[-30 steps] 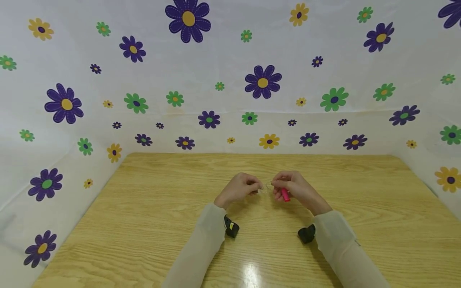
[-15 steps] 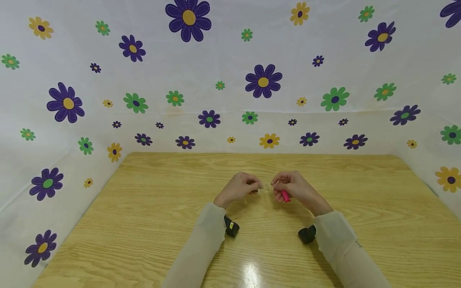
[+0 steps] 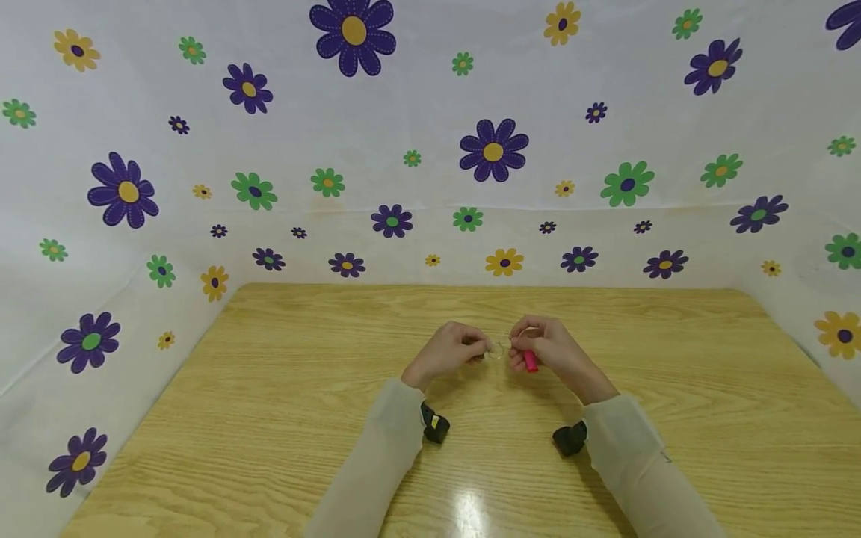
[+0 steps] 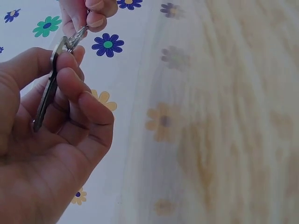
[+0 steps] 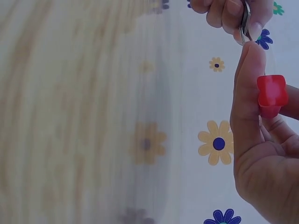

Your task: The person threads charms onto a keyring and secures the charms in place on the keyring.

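In the head view my left hand (image 3: 449,351) and right hand (image 3: 548,350) face each other just above the table, with thin metal rings (image 3: 498,347) spanning the small gap. In the left wrist view the left thumb and fingers pinch a metal key (image 4: 46,95); its head meets the metal ring (image 4: 74,39). The right fingertips pinch the ring's far side. In the right wrist view the ring (image 5: 245,21) reaches the right thumb tip, and a pink-red plastic piece (image 5: 272,93) is held lower between thumb and fingers. Whether that piece is joined to the ring is hidden.
A wood-grain table (image 3: 303,388) lies under both hands. White cloth (image 3: 403,112) with printed flowers stands behind it and along both sides. Black wrist cameras (image 3: 436,424) sit below the cuffs.
The right hand has shifted slightly up and left, and the pink-red piece has moved with it. The left hand is almost still, keeping hold of the key.
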`<state>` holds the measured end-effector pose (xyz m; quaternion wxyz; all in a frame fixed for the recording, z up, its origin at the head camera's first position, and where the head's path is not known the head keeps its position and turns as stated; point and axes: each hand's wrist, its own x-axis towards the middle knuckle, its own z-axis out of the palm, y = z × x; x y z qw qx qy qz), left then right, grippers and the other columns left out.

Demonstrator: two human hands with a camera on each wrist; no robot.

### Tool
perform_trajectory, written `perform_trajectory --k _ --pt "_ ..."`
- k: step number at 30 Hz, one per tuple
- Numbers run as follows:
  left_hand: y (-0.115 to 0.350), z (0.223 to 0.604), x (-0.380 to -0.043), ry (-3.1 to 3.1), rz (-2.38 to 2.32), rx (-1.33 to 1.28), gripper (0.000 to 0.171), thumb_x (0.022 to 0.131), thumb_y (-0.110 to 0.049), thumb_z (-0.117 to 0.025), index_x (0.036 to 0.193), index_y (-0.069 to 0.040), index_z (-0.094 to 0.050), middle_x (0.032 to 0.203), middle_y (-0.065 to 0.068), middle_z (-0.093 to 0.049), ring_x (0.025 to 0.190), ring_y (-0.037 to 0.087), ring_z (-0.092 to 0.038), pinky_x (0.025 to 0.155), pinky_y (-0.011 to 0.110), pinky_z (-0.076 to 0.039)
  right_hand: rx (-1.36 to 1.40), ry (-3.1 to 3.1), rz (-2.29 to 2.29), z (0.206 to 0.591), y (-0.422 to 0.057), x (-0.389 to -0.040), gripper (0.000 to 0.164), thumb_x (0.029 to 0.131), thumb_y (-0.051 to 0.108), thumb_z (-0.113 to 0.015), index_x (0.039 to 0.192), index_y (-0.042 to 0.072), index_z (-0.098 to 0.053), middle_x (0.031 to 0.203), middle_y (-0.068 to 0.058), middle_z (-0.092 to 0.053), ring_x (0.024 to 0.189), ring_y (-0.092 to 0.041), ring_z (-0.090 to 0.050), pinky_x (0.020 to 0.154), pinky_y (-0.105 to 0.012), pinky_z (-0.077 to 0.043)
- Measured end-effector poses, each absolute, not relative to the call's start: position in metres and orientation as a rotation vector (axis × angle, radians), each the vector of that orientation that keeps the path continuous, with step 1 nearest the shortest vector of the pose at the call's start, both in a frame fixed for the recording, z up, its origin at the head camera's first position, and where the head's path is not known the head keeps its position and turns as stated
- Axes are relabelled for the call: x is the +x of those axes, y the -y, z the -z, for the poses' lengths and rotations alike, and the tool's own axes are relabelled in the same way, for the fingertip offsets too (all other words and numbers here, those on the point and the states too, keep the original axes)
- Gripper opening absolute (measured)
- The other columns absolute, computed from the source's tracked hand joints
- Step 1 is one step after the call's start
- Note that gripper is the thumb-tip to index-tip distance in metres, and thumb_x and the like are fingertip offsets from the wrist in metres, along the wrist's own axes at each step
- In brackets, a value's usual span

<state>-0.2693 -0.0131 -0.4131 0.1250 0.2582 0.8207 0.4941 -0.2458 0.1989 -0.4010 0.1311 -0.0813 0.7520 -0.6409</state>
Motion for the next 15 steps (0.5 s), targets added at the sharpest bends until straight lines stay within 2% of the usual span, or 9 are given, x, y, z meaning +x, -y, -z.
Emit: perform_trajectory --k 4,9,15 --pt "0.0131 0.4135 -0.2688 -2.375 -1.466 0.745 0.021 0.103 -0.008 -0.059 0.099 0.005 -0.075 0.082 0.013 -0.07 0.068 0.014 -0.059 0.062 0.021 -0.047 -0.226 -2.178 1.882 0.4013 -0.1973 -0.2464 0.011 0.101 -0.007 -0.051 0.107 -0.016 -0.052 0.081 -0.02 -0.067 0.064 -0.018 -0.065 0.064 -0.029 -0.058" --pt "0.014 0.4144 -0.2682 -2.381 -1.471 0.742 0.021 0.103 -0.009 -0.06 0.098 0.004 -0.075 0.081 0.012 -0.07 0.066 0.009 -0.057 0.062 0.02 -0.046 -0.204 -2.171 1.895 0.4006 -0.1953 -0.2465 0.013 0.101 -0.006 -0.051 0.109 -0.017 -0.051 0.082 -0.02 -0.068 0.065 -0.019 -0.066 0.065 -0.03 -0.058" --pt "0.0142 0.4144 -0.2683 -2.366 -1.483 0.742 0.021 0.103 -0.008 -0.059 0.099 0.006 -0.075 0.082 0.014 -0.069 0.067 0.01 -0.058 0.062 0.02 -0.047 -0.206 -2.162 1.915 0.401 -0.1946 -0.2456 0.009 0.102 -0.006 -0.051 0.107 -0.014 -0.052 0.083 -0.02 -0.068 0.066 -0.018 -0.066 0.066 -0.031 -0.059"
